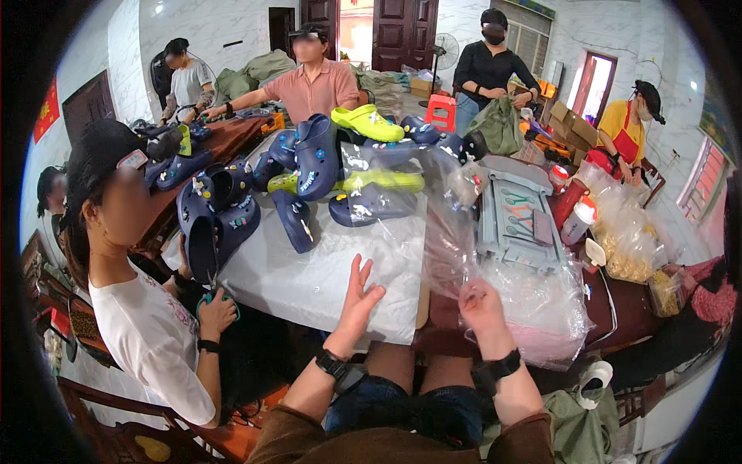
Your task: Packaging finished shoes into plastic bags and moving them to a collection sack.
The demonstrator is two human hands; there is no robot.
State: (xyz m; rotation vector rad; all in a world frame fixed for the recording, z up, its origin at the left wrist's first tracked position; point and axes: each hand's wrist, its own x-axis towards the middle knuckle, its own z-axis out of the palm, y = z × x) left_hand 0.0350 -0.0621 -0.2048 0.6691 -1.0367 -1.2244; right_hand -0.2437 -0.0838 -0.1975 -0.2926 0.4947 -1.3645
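Note:
My left hand [357, 301] is raised over the white-covered tabletop [297, 290], its fingers spread and nothing in them. My right hand [481, 307] has its fingers curled at the lower end of a clear plastic bag [447, 251], which stretches up and away from it. Beyond both hands lies a heap of clogs with small charms: a navy clog [317, 158] leans upright, a lime-green clog [367, 123] sits on top, and another navy clog [371, 206] lies on its side nearest me. Part of the heap shows blurred through the bag.
At my left a co-worker holds green-handled scissors [219, 300] beside navy clogs [205, 232]. To my right are a grey plastic case [516, 207], stacked clear bags [533, 313], a white bottle [580, 220] and bags of small yellowish pieces [630, 251]. Several people work farther back.

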